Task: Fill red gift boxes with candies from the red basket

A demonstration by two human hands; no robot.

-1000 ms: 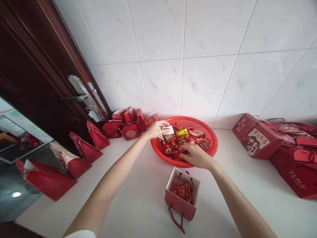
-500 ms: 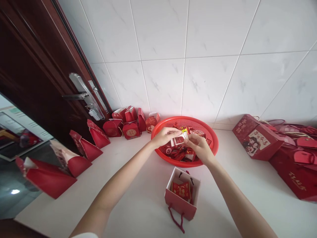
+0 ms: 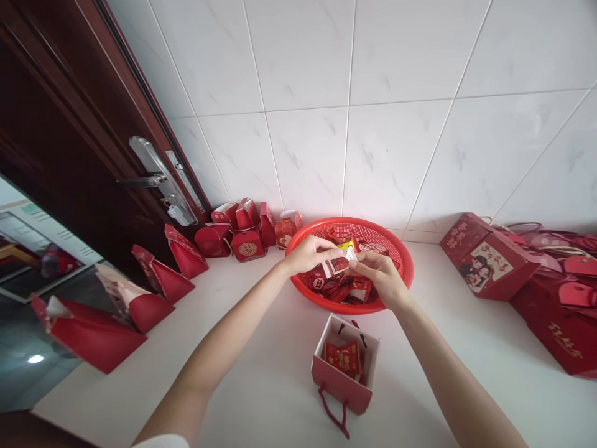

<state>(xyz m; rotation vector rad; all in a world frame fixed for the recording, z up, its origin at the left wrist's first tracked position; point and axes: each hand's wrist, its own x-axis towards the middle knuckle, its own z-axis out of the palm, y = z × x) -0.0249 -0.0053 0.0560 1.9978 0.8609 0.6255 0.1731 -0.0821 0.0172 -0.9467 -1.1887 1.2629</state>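
Over a red plastic basket (image 3: 405, 274) full of red-wrapped candies, my left hand (image 3: 311, 254) and my right hand (image 3: 377, 272) pinch a small red and white packet (image 3: 336, 264) between them. Fingertips of both hands are closed on it, the left on its upper left side and the right on its right edge. Nearer to me stands an open red box bag (image 3: 341, 386) with a white inside and dark red cord handles. Red and gold packets (image 3: 342, 357) lie in it.
Small red gift boxes (image 3: 249, 244) stand left of the basket, and open red boxes (image 3: 100, 330) line the table's left edge. At right are a large red box (image 3: 487, 256) and red bags (image 3: 557, 317). A tiled wall rises behind.
The packet has tilted slightly between my fingers, and both hands have shifted a little. The view has moved very slightly.
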